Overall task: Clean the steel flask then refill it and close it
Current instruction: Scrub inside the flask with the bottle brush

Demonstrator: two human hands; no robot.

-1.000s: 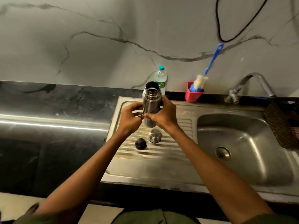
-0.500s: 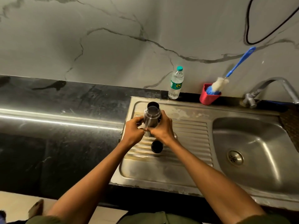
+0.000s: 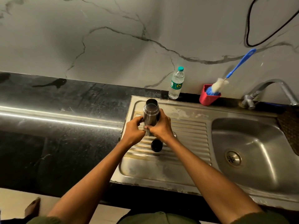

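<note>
The steel flask [image 3: 150, 114] stands upright with its mouth open over the ribbed drainboard [image 3: 191, 131]. My left hand [image 3: 133, 132] grips its lower left side and my right hand [image 3: 161, 126] wraps its right side; both hold it. A black stopper [image 3: 156, 145] lies on the drainboard just below my hands. A steel cap [image 3: 174, 135] peeks out behind my right wrist, mostly hidden.
A plastic water bottle [image 3: 176, 83] stands at the wall. A red cup [image 3: 207, 97] holds a blue-handled bottle brush [image 3: 234, 69]. The tap [image 3: 268, 89] arches over the sink basin [image 3: 252, 151]. A dark mat [image 3: 289, 128] lies at the right edge. Black counter [image 3: 56, 126] stretches left.
The view has shifted left and pulled back. The flask sits lower against the drainboard, still held by both hands. The steel cap is now mostly hidden behind my right wrist.
</note>
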